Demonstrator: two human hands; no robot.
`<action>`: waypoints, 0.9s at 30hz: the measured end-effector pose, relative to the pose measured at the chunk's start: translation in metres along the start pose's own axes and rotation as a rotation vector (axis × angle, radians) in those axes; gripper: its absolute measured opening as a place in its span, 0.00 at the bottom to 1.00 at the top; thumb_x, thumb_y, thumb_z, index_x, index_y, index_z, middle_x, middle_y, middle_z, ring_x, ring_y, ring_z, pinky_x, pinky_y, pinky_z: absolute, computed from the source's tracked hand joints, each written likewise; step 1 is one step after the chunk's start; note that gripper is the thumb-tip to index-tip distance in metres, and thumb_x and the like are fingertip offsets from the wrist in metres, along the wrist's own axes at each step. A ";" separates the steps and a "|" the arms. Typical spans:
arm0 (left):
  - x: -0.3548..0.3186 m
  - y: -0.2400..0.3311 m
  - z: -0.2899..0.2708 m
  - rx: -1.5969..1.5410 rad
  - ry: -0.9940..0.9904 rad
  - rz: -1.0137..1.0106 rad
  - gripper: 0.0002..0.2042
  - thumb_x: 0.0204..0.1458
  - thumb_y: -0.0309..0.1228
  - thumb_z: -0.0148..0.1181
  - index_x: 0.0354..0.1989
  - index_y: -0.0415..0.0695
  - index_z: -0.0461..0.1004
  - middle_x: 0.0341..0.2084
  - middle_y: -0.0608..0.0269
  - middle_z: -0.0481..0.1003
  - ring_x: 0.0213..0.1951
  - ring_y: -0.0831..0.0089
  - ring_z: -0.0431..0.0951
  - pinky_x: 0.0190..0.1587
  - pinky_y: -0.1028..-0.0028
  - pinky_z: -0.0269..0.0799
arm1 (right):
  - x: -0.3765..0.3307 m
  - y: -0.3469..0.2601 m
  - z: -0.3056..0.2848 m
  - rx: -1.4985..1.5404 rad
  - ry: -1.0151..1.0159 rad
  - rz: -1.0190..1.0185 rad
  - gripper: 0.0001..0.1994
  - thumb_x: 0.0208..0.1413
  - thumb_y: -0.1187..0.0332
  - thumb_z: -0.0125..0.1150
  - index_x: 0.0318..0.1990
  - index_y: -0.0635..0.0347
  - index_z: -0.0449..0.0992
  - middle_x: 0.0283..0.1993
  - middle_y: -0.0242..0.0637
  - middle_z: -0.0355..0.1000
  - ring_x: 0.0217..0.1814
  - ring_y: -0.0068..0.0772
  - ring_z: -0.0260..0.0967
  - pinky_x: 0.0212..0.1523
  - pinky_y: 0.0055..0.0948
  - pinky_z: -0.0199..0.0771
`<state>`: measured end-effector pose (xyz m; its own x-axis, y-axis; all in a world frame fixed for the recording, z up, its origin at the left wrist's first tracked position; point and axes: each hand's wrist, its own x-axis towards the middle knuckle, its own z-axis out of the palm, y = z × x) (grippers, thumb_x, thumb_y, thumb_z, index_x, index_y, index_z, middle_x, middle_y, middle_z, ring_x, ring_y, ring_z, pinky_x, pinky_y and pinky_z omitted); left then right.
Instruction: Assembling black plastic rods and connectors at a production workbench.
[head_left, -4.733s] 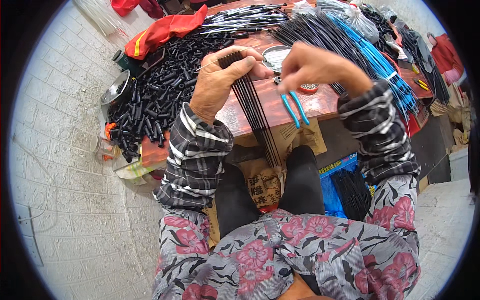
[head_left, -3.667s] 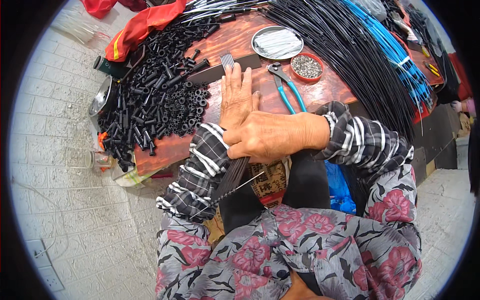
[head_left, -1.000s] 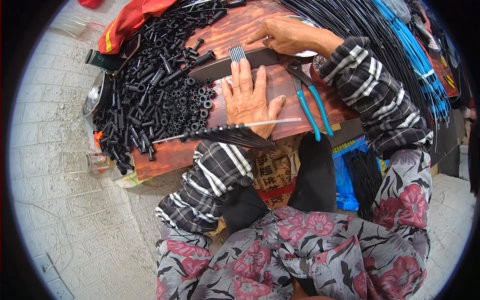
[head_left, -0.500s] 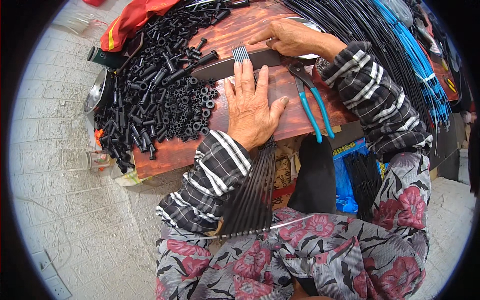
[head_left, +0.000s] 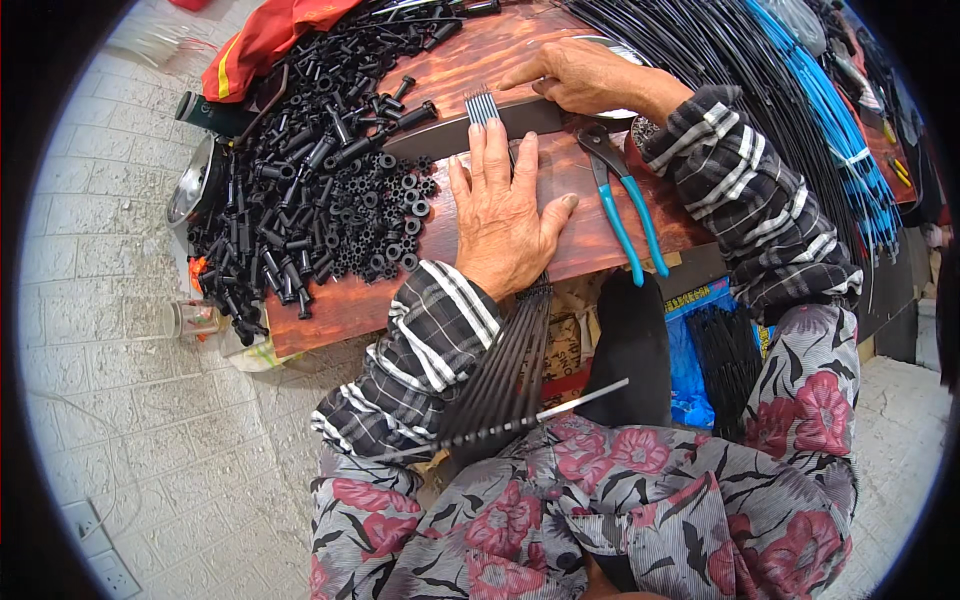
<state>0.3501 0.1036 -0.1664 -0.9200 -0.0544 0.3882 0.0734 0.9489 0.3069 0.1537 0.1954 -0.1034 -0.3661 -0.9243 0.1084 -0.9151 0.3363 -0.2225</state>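
Observation:
My left hand (head_left: 503,210) lies flat with fingers spread on the wooden table, pressing a row of thin black cables (head_left: 505,350) under its palm. Their grey upper ends with fine bare wire tips (head_left: 481,104) stick out beyond its fingertips, over a dark metal bar (head_left: 440,136). Below the table edge, the cables fan down to a thin pale rod (head_left: 584,399) across their lower ends, above my lap. My right hand (head_left: 590,76) has its index finger stretched toward the wire tips, its other fingers curled; nothing shows in it. Blue-handled pliers (head_left: 626,215) lie below it.
A heap of black plastic sleeves (head_left: 290,190) and small ring-shaped parts (head_left: 375,215) covers the table's left side. Long black cables (head_left: 700,60) and blue cables (head_left: 815,90) lie at the right. A pale round dish (head_left: 622,48) sits behind my right hand.
The pale rod and the lower cable ends have swung, the rod's right end rising and showing farther right. Both hands stay in nearly the same place.

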 end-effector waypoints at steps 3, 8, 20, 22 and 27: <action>-0.001 0.000 -0.002 0.003 0.004 0.002 0.36 0.52 0.47 0.60 0.64 0.36 0.59 0.66 0.34 0.47 0.70 0.41 0.42 0.67 0.41 0.35 | 0.003 0.007 0.008 0.028 0.096 -0.076 0.20 0.56 0.75 0.51 0.55 0.49 0.77 0.39 0.49 0.78 0.35 0.42 0.76 0.40 0.37 0.74; -0.001 0.000 -0.002 0.011 0.002 -0.004 0.34 0.53 0.46 0.58 0.65 0.39 0.59 0.67 0.36 0.47 0.70 0.42 0.43 0.67 0.42 0.37 | 0.001 0.003 0.004 0.041 0.058 -0.047 0.20 0.54 0.76 0.51 0.55 0.50 0.77 0.40 0.49 0.78 0.36 0.44 0.76 0.43 0.39 0.74; 0.000 0.004 -0.005 0.021 0.003 0.004 0.35 0.52 0.47 0.60 0.63 0.36 0.61 0.66 0.34 0.47 0.70 0.41 0.42 0.66 0.40 0.36 | 0.001 0.008 0.010 0.017 0.124 -0.066 0.18 0.57 0.73 0.53 0.53 0.46 0.78 0.38 0.49 0.78 0.38 0.49 0.75 0.42 0.40 0.73; -0.002 0.003 -0.006 0.019 -0.003 0.006 0.35 0.52 0.47 0.60 0.63 0.36 0.61 0.66 0.33 0.47 0.70 0.40 0.42 0.66 0.40 0.36 | 0.005 0.011 0.011 -0.024 0.148 -0.115 0.17 0.57 0.72 0.54 0.52 0.46 0.78 0.38 0.48 0.78 0.39 0.49 0.75 0.42 0.40 0.73; -0.002 0.003 -0.005 0.023 -0.008 0.012 0.34 0.53 0.48 0.58 0.64 0.38 0.60 0.66 0.33 0.47 0.70 0.41 0.42 0.67 0.41 0.36 | 0.013 0.016 0.009 -0.006 0.131 -0.176 0.14 0.58 0.69 0.56 0.51 0.47 0.79 0.38 0.45 0.78 0.40 0.48 0.75 0.43 0.40 0.73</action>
<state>0.3537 0.1048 -0.1620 -0.9219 -0.0404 0.3852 0.0760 0.9564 0.2821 0.1359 0.1869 -0.1144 -0.2188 -0.9377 0.2699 -0.9677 0.1730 -0.1835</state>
